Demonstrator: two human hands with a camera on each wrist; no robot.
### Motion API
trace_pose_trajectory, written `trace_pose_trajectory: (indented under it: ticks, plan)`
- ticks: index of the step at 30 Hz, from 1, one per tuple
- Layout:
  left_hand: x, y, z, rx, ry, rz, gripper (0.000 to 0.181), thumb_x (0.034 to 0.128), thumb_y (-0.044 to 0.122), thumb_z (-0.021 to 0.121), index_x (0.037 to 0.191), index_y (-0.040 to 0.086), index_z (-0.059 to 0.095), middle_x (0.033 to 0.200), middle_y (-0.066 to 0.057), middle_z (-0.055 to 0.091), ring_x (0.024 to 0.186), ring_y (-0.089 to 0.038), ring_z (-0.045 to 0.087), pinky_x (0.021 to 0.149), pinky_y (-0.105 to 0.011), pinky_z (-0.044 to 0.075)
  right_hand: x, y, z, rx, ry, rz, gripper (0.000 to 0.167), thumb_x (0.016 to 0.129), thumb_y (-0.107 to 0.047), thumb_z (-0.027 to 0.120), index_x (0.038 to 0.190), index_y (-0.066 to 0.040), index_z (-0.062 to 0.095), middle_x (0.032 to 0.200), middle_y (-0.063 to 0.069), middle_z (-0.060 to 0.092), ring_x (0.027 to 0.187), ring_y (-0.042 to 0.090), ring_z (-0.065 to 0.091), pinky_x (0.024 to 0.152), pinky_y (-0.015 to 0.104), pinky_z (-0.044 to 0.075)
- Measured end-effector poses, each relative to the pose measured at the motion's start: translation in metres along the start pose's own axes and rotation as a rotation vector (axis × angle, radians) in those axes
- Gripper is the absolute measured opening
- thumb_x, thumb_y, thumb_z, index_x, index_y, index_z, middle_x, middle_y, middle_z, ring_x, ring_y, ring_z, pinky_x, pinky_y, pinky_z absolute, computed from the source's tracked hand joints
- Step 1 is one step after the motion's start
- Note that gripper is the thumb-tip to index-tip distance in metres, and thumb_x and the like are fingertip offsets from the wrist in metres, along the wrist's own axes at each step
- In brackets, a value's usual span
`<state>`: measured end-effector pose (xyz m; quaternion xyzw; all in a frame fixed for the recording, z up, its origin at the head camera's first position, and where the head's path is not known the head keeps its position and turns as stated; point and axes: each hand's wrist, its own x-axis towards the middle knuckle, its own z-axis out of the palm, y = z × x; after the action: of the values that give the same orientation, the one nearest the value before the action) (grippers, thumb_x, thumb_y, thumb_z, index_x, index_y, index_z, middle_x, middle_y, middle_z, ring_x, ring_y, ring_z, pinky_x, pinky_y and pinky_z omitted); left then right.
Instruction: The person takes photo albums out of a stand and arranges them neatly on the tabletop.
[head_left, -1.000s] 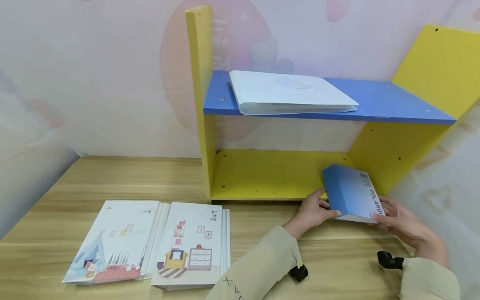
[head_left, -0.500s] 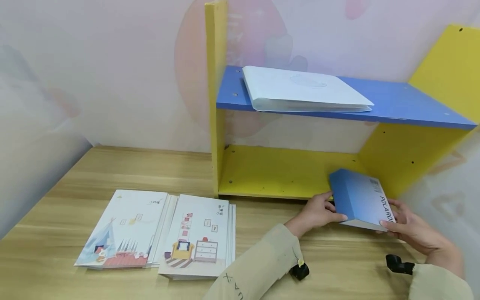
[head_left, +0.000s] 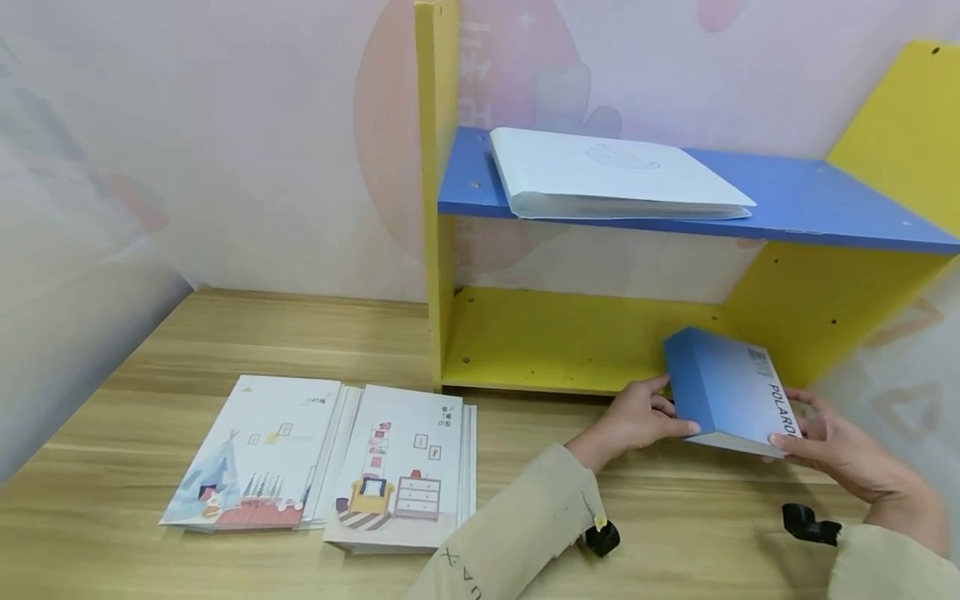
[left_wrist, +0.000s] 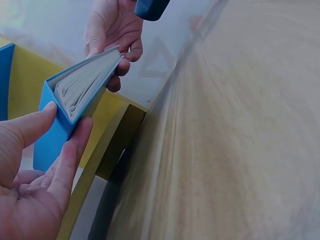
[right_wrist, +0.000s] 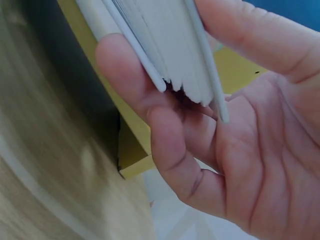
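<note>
We see the left hand (head_left: 633, 417) gripping the blue book (head_left: 723, 392) (we read "POLARO", the ending hidden) at its eight o'clock, the right hand (head_left: 836, 446) pinching its four; it's at the yellow shelf's (head_left: 555, 342) four o'clock.

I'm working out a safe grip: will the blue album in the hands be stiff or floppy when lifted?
The blue album likely stays stiff outside: its covers look flat and straight. The pages may shift, showing as separate thin sheets. It might rock when laid down, since it tapers from a wide spine.
</note>
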<state>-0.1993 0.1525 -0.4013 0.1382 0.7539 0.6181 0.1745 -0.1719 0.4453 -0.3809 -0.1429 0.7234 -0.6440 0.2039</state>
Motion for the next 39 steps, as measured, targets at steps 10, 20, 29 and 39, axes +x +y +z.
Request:
trace_pose_trajectory:
  ticks: [10,20,29,39]
  plan:
    - [-0.006,0.009,-0.006,-0.021,0.006,-0.011,0.083,0.0828,0.018,0.082,0.153,0.018,0.038,0.099,0.001,0.069,0.076,-0.002,0.061,0.07,-0.016,0.052,0.0,-0.016,0.007,-0.127,0.055,-0.012,0.065,0.099,0.01,0.047,0.137,-0.023,0.008,0.111,-0.015,0.069,0.093,0.008,0.07,0.076,0.02,0.055]
    - [-0.014,0.013,-0.02,-0.046,0.003,0.014,0.086,0.0827,0.018,0.082,0.155,0.02,0.036,0.101,0.002,0.07,0.078,-0.001,0.062,0.076,-0.016,0.053,0.005,-0.029,0.017,-0.269,0.075,0.007,0.075,0.099,0.007,0.049,0.145,-0.012,-0.006,0.114,-0.022,0.066,0.096,0.004,0.069,0.076,0.019,0.054]
    - [-0.025,0.015,-0.023,-0.119,-0.003,0.024,0.086,0.0826,0.013,0.082,0.155,0.018,0.035,0.099,0.001,0.071,0.078,-0.003,0.065,0.077,-0.016,0.053,0.003,-0.045,0.027,-0.483,0.122,0.081,0.078,0.101,-0.001,0.052,0.148,-0.009,-0.009,0.114,-0.029,0.06,0.096,0.004,0.068,0.073,0.016,0.048]
    - [-0.034,0.03,-0.038,-0.089,-0.028,0.067,0.087,0.083,0.015,0.082,0.155,0.021,0.034,0.097,0.006,0.069,0.077,-0.004,0.066,0.078,-0.016,0.052,0.0,-0.061,0.04,-0.597,0.168,0.066,0.076,0.102,-0.004,0.052,0.148,-0.013,-0.008,0.111,-0.032,0.057,0.087,0.015,0.071,0.072,0.015,0.045]
